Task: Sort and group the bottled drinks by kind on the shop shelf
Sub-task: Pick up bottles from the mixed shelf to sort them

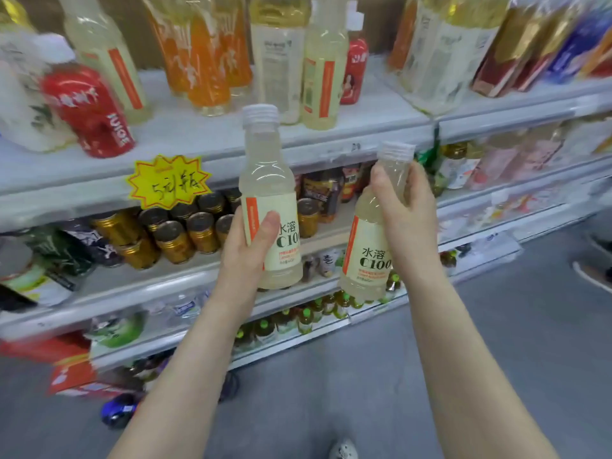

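The left hand [248, 246] grips an upright pale-yellow clear plastic bottle with a cream label [269, 200] by its lower body. Beside it, the right hand [405, 213] clasps a matching tilted bottle [367, 256] near its neck. Beyond both, the white shelf [205, 134] carries similar bottles.

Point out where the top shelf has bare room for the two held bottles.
Bare top shelf runs along the front edge between the red bottle and the pale bottles. Crowded: the orange bottles behind, and the right section.
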{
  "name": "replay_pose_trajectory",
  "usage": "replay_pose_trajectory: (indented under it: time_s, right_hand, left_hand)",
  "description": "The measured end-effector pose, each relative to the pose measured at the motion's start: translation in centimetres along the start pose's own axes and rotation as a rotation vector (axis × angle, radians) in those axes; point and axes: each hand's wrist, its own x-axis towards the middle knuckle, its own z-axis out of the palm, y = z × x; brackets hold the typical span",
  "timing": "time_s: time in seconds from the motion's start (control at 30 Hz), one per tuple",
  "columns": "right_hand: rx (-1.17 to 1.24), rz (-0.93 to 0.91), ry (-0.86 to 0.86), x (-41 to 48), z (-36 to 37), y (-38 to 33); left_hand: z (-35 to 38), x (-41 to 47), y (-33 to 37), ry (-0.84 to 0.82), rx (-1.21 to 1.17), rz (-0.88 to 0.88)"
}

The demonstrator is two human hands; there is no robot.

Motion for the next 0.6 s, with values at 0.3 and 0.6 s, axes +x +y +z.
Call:
replay_pose_trajectory:
  time_s: [0.3, 0.6]
  right_hand:
    - [-0.119, -0.009, 0.133, 8.6, -14.8, 3.1]
    - [-0.109, -0.064, 0.285, 19.1, -23.2, 5.6]
  left_hand:
    - [17.4, 4.3, -2.3, -0.178, 0.098, 0.026]
    - [30.1, 12.5, -4.2, -0.361, 0.116, 0.108]
